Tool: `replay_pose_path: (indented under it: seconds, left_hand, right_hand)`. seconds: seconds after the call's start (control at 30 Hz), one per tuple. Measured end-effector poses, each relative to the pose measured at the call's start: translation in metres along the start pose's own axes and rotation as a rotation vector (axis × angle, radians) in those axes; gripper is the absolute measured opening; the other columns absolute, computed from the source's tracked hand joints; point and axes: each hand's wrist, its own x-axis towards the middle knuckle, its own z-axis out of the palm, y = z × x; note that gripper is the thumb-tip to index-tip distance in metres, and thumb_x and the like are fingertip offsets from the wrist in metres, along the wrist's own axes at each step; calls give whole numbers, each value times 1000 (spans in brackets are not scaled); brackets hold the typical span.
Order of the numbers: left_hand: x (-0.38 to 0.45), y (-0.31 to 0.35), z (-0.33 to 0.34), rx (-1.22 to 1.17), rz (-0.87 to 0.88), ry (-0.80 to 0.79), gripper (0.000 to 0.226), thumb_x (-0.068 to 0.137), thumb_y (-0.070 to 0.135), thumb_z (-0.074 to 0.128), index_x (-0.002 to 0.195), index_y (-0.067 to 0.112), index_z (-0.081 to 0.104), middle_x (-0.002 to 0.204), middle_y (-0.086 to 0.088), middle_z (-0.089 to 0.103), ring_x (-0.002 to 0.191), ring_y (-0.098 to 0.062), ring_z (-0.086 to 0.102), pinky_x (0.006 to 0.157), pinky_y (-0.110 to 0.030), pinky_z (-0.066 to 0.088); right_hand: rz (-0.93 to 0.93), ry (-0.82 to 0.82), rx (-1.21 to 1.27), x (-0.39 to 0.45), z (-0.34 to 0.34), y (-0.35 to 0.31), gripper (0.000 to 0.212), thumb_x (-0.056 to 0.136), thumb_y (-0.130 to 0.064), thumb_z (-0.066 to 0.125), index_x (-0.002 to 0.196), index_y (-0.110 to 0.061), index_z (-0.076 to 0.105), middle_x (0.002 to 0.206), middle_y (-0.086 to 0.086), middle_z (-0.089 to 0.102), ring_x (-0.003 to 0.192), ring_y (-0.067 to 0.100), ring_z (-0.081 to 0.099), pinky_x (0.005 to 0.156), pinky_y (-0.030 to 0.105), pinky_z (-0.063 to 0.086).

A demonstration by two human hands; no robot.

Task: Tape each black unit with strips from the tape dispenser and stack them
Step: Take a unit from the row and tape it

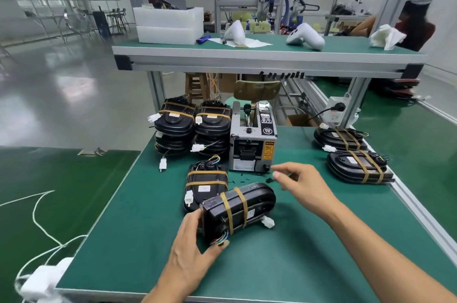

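Note:
My left hand (190, 246) grips the near end of a black unit (238, 208) that stands tilted on its edge on the green table, with two tan bands around it. Another banded black unit (205, 185) lies flat just behind it. My right hand (300, 185) hovers in front of the grey tape dispenser (252, 139), fingers apart and holding nothing that I can see. Two stacks of black units (174, 127) (214, 127) stand left of the dispenser. At the right edge lie two more banded units (340, 139) (358, 166).
Small black scraps (268, 180) lie in front of the dispenser. The upper shelf (267, 55) carries white foam boxes (168, 24) and white shells. A power strip (337, 108) hangs on the right post. White cables (42, 223) trail on the floor at left. Other persons sit behind.

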Motion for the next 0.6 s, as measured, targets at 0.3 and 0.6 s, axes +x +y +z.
replay_pose_path:
  seconds: [0.3,0.6]
  left_hand:
    - [3,2,-5,-59,46,-87,59,78,42,89,130,42,62,122,13,59,115,-14,62,98,-23,51]
    - [5,5,-6,-72,67,-59,51,82,41,88,128,42,66,120,15,61,113,-14,63,92,-18,49]
  right_hand:
    - [305,207,42,51,63,-50,23,90,-12,57,79,-4,75,83,16,74,68,27,61,70,34,54]
    - [559,312,182,92,80,-53,14,88,-3,61,89,-4,76,93,16,75,91,37,73,77,44,60]
